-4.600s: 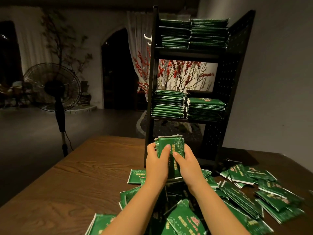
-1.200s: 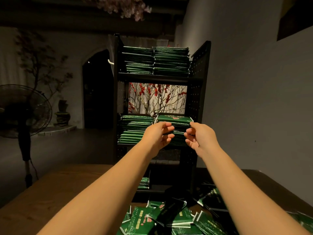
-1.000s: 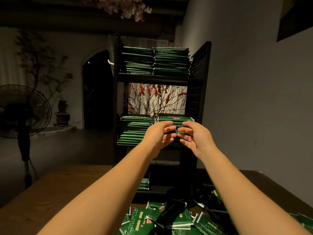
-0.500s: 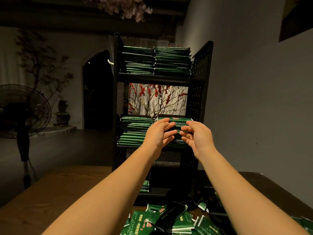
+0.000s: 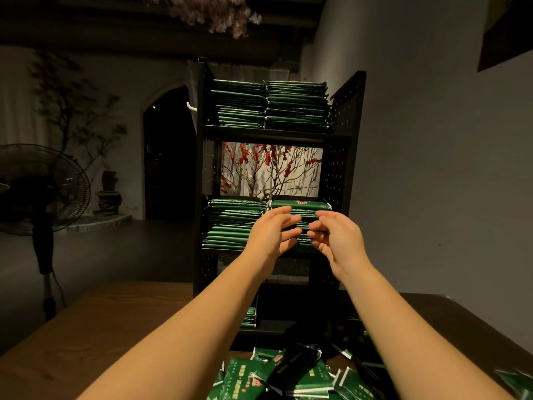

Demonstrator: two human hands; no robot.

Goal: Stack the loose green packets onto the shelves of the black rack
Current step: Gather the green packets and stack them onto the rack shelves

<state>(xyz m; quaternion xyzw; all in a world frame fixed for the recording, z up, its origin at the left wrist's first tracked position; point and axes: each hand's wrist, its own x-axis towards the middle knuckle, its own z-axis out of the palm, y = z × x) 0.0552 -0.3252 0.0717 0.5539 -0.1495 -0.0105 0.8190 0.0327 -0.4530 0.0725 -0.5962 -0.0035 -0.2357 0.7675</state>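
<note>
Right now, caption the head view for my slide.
Both hands, left hand and right hand, at the right-hand packet stack on the black rack's middle shelf.

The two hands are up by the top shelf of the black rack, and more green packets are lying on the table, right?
Not the top shelf. The head view shows the left hand and right hand at the middle shelf's right stack.

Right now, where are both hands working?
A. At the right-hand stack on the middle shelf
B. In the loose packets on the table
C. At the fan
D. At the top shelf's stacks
A: the left hand and right hand are at the front of the right-hand stack on the rack's middle shelf.
</note>
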